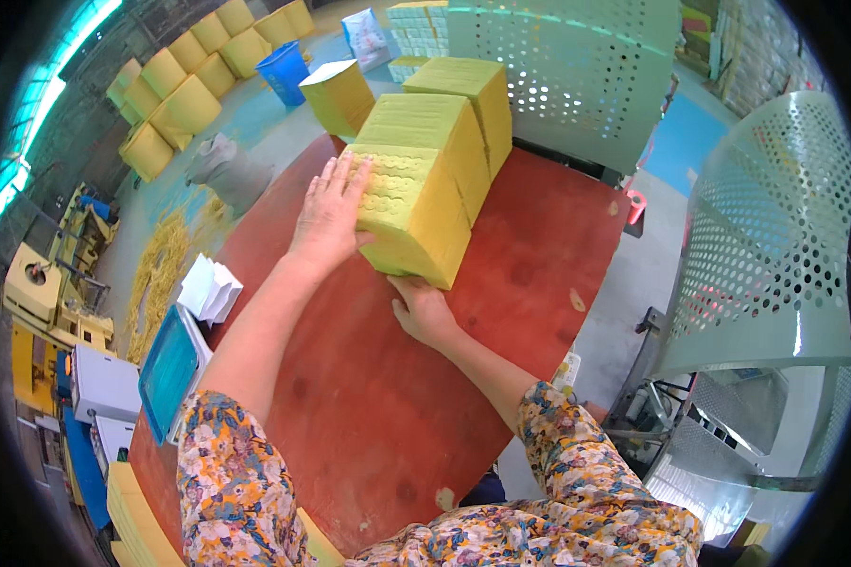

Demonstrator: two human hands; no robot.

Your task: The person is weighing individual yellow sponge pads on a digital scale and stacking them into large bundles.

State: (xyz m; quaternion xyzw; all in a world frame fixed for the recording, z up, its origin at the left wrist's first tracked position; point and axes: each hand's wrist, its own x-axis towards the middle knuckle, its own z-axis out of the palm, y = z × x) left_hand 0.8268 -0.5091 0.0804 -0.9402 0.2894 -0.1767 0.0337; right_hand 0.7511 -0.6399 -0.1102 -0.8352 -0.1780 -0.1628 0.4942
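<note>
A row of yellow paper stacks (416, 118) runs away from me across the red tabletop. The nearest yellow paper stack (402, 213) shows wavy, scalloped edges on its top. My left hand (329, 210) clasps the near left corner of this stack, fingers stretched along its top edge and thumb against the near face. My right hand (424, 307) grips the stack's lower near edge, with its fingertips partly hidden beneath. The stack touches the one behind it.
The red table (378, 406) holds a teal tray (168, 369) and folded white paper (210, 288) at left. A perforated green guard (567, 76) stands behind, and a curved perforated cover (766, 246) at right. Yellow rolls (187, 106), a blue bin (282, 72) and a grey sack (227, 172) stand beyond.
</note>
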